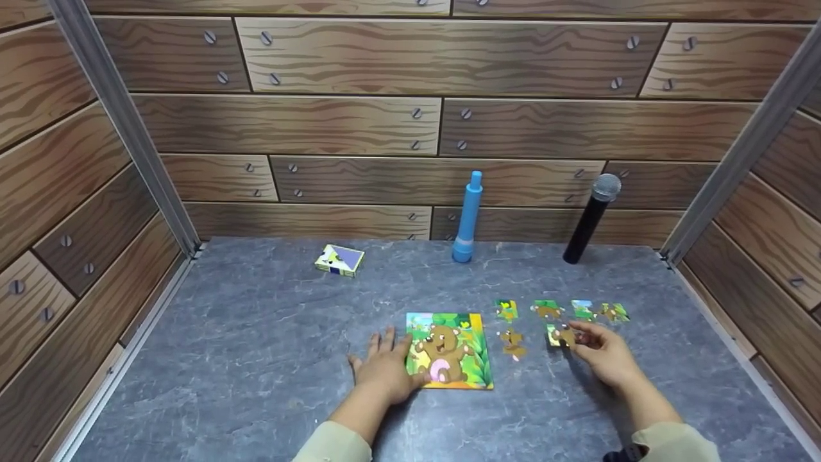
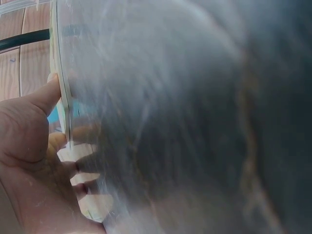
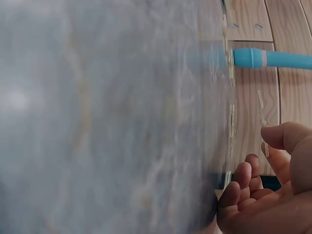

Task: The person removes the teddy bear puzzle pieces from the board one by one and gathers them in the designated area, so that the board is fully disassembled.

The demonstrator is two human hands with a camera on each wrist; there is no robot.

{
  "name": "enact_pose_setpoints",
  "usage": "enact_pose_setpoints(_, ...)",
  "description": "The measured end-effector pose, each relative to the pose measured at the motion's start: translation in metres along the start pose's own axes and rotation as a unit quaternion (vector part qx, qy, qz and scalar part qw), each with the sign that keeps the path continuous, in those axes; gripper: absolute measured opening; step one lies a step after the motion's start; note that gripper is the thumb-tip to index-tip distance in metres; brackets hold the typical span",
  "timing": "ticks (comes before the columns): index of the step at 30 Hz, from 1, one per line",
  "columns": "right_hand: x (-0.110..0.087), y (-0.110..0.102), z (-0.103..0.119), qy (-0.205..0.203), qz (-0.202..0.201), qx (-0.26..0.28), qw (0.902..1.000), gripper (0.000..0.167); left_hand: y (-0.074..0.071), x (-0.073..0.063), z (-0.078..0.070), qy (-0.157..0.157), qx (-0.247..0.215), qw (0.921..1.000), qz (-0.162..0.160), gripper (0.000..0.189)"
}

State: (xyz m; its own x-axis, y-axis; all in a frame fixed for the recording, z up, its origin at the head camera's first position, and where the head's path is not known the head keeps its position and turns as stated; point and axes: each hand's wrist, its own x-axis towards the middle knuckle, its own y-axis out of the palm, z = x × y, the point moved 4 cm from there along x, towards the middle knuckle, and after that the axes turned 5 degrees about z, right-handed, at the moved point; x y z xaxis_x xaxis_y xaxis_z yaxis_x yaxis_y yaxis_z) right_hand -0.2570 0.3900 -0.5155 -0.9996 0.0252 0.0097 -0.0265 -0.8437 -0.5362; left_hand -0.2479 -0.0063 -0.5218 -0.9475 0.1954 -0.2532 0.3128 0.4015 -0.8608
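Note:
A square bear puzzle board (image 1: pixel 476 359) lies flat on the grey marbled table. My left hand (image 1: pixel 385 372) rests with spread fingers at its left side, the thumb and index finger touching its lower left corner and left edge. To the right of the board, my right hand (image 1: pixel 606 353) pinches a small puzzle piece (image 1: pixel 564 335) between thumb and fingertips. In the right wrist view this piece (image 3: pixel 261 105) shows edge-on, held above the table. Several loose pieces lie nearby, among them a brown bear piece (image 1: pixel 512 343) and a green-edged piece (image 1: pixel 547 308).
A blue tube-shaped object (image 1: pixel 467 221) and a black microphone (image 1: pixel 587 221) stand upright toward the back of the table. A small patterned box (image 1: pixel 340 260) lies back left. Wood-patterned walls (image 1: pixel 359 125) enclose the table at the back and sides.

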Motion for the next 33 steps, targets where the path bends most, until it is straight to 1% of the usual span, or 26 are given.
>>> enact_pose_setpoints(8,0.0019,-0.0003,-0.0049,0.009,0.035,-0.038,0.9986,0.051,0.0014,-0.0006,0.0005,0.002,-0.005,1.0000,-0.006,0.086)
enact_pose_setpoints(13,0.0035,0.0011,-0.0049,0.010,0.046,-0.040,0.9981,0.050,0.0017,0.0000,0.0004,-0.001,-0.008,1.0000,-0.004,0.086)
enact_pose_setpoints(18,0.0050,0.0025,-0.0063,0.014,0.050,-0.045,0.9976,0.050,0.0016,0.0001,0.0001,0.001,-0.004,1.0000,-0.008,0.087)
enact_pose_setpoints(26,0.0051,0.0049,-0.0065,0.017,0.051,-0.052,0.9972,0.050,0.0034,0.0016,0.0012,0.000,0.003,1.0000,-0.006,0.086)
enact_pose_setpoints(33,0.0072,0.0059,-0.0059,0.008,0.051,-0.078,0.9956,0.048,0.0056,0.0038,0.0025,-0.002,0.006,1.0000,-0.003,0.087)
